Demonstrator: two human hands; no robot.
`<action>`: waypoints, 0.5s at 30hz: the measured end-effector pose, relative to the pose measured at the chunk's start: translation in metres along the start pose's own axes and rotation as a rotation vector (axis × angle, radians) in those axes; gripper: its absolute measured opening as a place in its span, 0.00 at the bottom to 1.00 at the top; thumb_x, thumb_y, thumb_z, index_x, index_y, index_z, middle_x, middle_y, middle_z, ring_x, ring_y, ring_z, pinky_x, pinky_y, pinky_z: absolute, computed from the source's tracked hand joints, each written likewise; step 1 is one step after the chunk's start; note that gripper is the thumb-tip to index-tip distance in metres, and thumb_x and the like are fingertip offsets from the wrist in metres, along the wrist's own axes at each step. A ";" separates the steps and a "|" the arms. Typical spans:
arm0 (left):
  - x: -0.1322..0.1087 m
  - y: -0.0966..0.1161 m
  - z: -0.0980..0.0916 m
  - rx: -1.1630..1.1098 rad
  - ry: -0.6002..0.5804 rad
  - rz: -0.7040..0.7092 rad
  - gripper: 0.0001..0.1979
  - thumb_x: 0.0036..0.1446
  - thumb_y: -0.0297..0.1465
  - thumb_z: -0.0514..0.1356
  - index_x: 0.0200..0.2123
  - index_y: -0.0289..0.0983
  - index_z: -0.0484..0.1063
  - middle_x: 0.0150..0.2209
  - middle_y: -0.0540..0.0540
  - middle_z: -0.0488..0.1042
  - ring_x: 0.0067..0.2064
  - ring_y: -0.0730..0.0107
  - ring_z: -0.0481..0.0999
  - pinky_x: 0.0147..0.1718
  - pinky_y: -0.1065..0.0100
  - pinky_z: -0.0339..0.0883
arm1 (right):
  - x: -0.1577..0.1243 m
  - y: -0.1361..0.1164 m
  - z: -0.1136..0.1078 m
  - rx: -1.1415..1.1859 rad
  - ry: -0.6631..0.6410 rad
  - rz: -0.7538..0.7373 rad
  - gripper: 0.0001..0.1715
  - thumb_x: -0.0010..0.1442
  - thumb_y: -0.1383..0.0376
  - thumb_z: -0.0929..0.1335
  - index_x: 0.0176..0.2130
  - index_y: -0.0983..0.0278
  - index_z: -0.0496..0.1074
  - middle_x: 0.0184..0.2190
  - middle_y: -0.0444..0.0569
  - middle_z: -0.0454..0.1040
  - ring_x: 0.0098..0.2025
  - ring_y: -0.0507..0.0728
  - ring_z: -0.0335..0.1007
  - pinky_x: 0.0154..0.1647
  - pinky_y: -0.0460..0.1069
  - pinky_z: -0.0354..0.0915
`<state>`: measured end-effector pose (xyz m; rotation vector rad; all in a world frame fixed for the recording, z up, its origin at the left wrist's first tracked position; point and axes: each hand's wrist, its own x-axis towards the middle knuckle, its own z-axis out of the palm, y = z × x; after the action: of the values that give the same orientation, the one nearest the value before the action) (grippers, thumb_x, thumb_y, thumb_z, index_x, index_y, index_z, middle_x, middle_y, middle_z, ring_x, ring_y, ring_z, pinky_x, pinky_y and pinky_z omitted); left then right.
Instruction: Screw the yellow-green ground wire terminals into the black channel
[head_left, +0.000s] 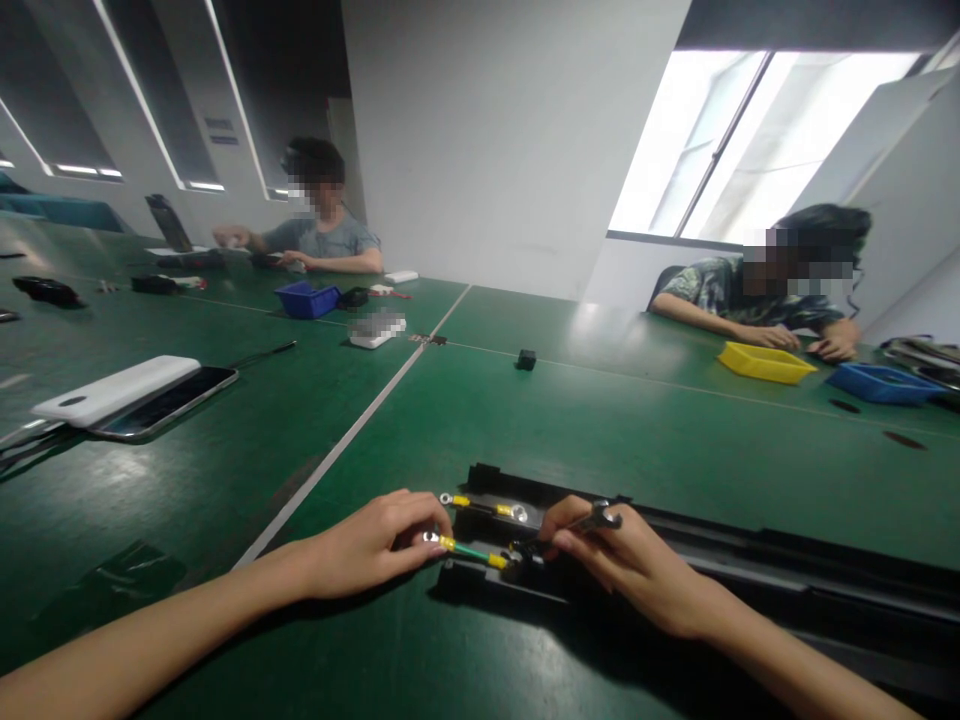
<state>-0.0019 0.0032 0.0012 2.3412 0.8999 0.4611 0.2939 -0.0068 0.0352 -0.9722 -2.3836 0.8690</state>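
A long black plastic housing (720, 545) lies across the green table near me. My left hand (375, 545) pinches the ring terminal end of a short green wire (471, 551) with yellow sleeves, at the housing's left end. A second yellow-sleeved wire (484, 506) with ring terminals lies on the housing just behind. My right hand (622, 560) is closed around a small metal wrench (596, 519), its tip close to the green wire's other end.
A phone and a white power bank (112, 392) lie at the left. A small black part (526, 360) sits mid-table. Two other people work at the far side, with a blue bin (306, 299), a yellow tray (763, 362) and another blue tray (883, 384).
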 end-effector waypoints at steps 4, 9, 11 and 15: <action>0.000 -0.001 0.000 -0.001 0.004 0.001 0.04 0.65 0.29 0.56 0.40 0.37 0.69 0.34 0.49 0.70 0.36 0.67 0.69 0.36 0.70 0.60 | 0.000 -0.001 0.000 0.006 -0.003 0.001 0.16 0.70 0.58 0.58 0.40 0.65 0.68 0.27 0.44 0.70 0.22 0.47 0.60 0.24 0.42 0.59; 0.000 -0.002 0.000 -0.004 0.010 0.002 0.03 0.65 0.29 0.56 0.40 0.37 0.69 0.34 0.50 0.70 0.35 0.67 0.69 0.36 0.70 0.60 | 0.000 -0.001 0.000 -0.020 0.004 -0.021 0.16 0.70 0.59 0.58 0.40 0.65 0.69 0.28 0.45 0.71 0.26 0.49 0.63 0.27 0.43 0.60; -0.001 -0.002 0.000 -0.004 0.011 0.006 0.03 0.65 0.29 0.56 0.40 0.37 0.69 0.34 0.50 0.70 0.35 0.68 0.69 0.36 0.70 0.59 | -0.001 0.000 0.000 -0.016 -0.003 -0.021 0.16 0.70 0.59 0.58 0.40 0.65 0.69 0.28 0.44 0.71 0.25 0.48 0.62 0.27 0.42 0.60; -0.001 -0.002 0.001 -0.006 0.008 0.009 0.03 0.65 0.29 0.56 0.40 0.37 0.69 0.34 0.50 0.70 0.35 0.68 0.69 0.35 0.70 0.59 | 0.000 0.000 0.000 -0.014 0.002 -0.030 0.16 0.70 0.59 0.58 0.40 0.65 0.69 0.28 0.45 0.71 0.26 0.49 0.63 0.27 0.42 0.61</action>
<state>-0.0030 0.0037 -0.0008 2.3403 0.8904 0.4774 0.2940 -0.0070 0.0347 -0.9406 -2.3993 0.8405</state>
